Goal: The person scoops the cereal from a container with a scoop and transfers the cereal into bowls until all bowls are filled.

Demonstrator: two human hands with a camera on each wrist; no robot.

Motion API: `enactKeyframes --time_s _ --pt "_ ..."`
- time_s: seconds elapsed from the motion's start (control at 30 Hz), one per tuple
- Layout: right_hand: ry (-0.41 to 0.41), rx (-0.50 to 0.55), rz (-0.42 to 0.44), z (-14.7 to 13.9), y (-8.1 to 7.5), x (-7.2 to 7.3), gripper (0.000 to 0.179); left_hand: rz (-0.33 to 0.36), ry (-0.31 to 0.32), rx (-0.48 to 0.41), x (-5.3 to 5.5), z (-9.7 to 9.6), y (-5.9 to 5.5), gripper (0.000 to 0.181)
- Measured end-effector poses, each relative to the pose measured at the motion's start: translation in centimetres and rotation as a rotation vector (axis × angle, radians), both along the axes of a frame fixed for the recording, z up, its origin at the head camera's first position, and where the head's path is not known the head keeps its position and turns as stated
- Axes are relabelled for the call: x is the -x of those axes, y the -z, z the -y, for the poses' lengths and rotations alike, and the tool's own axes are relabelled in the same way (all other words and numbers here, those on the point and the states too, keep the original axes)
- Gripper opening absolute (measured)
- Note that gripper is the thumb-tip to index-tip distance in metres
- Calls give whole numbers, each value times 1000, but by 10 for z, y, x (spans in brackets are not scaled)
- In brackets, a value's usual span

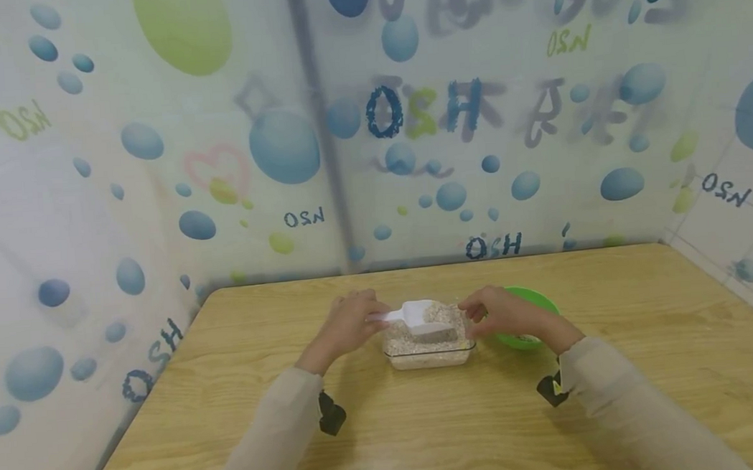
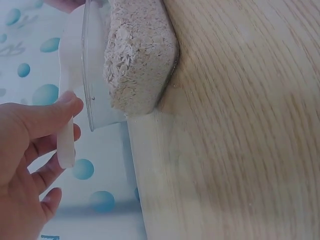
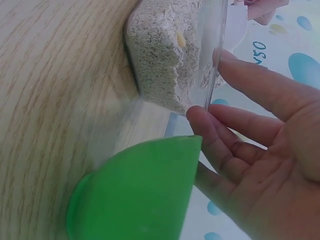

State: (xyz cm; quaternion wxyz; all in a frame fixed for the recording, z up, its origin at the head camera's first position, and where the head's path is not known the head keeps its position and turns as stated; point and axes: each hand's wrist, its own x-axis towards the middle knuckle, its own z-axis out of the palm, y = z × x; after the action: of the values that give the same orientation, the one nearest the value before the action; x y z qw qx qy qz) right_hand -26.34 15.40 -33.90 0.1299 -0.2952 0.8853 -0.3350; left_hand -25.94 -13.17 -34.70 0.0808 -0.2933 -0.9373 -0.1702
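Observation:
A clear glass container [image 1: 431,360] full of pale flakes [image 2: 142,55] stands on the table. My left hand [image 1: 351,321] pinches the handle of a white scoop [image 1: 415,313] between thumb and fingers. The scoop lies tilted over the container's top, with flakes at its mouth. At the container's right end, my right hand [image 1: 499,311] holds the rim with thumb and fingertips. A small yellow piece [image 3: 180,39] shows among the flakes through the glass. Beneath and beside the right hand is a green bowl [image 3: 145,190], partly hidden by that forearm in the head view.
The wooden table [image 1: 427,433] runs back to a printed curtain [image 1: 271,212] with blue and green drops. Dark wrist devices [image 1: 331,414] hang under both sleeves. The green bowl stands close to the container's right side.

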Motion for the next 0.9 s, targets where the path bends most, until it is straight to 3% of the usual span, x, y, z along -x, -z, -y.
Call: enactKeyframes --time_s 0.37,0.7,0.9 --pt "13 -30 -41 -10 -7 4 48 12 34 -10 3 -3 -8 22" --pt "9 -28 -55 -46 -17 9 55 -29 59 4 11 -14 -15 20" --pt "17 -35 -85 -70 -18 8 58 -57 132 -4 15 -25 -19 20"
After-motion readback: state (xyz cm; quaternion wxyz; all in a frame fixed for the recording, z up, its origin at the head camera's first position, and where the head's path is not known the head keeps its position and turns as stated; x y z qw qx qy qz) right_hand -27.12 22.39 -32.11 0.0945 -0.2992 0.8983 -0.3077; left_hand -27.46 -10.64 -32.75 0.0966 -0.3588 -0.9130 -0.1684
